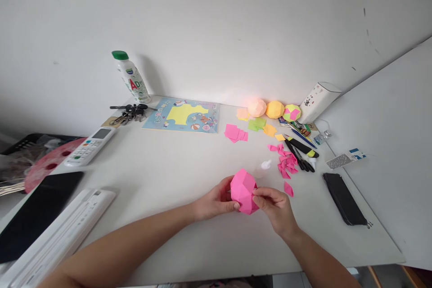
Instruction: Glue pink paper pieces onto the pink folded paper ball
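A pink folded-paper ball (243, 189) with many flat facets is held just above the table near its front. My left hand (218, 200) wraps round its left side, thumb on the lower front. On the right side, my right hand (275, 207) pinches the ball's edge between thumb and forefinger; whether a separate piece is in that pinch I cannot make out. Just behind the ball lies a small clear glue bottle (265, 165) with a white tip. Folded pink paper pieces (286, 162) are heaped to the right, with one loose piece (288, 188) nearer my right hand.
Finished paper balls (275, 109) line the wall beside a white box (319, 102). Pink paper squares (235, 132), scissors (300, 157) and a black pouch (344, 199) lie around. Leftward are a picture sheet (184, 116), bottle (133, 78), keys (131, 112), remote (90, 145) and black tablet (37, 209).
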A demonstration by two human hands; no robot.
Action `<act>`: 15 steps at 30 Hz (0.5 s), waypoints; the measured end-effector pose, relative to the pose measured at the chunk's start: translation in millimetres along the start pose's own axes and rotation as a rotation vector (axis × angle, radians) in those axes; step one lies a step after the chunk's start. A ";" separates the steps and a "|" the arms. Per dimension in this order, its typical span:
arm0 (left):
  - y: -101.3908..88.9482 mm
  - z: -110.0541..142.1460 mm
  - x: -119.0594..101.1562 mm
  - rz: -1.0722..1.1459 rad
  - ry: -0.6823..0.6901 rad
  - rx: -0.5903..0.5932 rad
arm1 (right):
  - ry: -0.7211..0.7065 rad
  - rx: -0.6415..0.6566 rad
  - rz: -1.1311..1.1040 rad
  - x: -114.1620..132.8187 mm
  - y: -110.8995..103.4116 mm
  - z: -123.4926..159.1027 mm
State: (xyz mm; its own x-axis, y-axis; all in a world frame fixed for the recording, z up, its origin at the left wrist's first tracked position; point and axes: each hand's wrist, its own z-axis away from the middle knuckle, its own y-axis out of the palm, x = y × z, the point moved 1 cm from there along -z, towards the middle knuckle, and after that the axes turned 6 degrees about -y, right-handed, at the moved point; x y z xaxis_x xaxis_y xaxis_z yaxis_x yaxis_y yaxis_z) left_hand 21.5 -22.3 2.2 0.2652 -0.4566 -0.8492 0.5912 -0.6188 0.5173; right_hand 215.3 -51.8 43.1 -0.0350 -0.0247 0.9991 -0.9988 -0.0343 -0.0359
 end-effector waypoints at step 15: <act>2.2 0.5 -3.4 0.005 -0.009 -0.006 | -0.014 0.001 0.018 -1.2 2.2 0.9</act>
State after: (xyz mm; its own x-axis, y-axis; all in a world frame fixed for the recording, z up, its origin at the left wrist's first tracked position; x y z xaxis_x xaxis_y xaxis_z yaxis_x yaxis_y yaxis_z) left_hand 21.5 -22.5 6.2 0.2611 -0.4652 -0.8458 0.5948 -0.6126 0.5206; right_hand 213.1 -52.8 41.8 -0.0521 -0.0392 0.9979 -0.9980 -0.0348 -0.0534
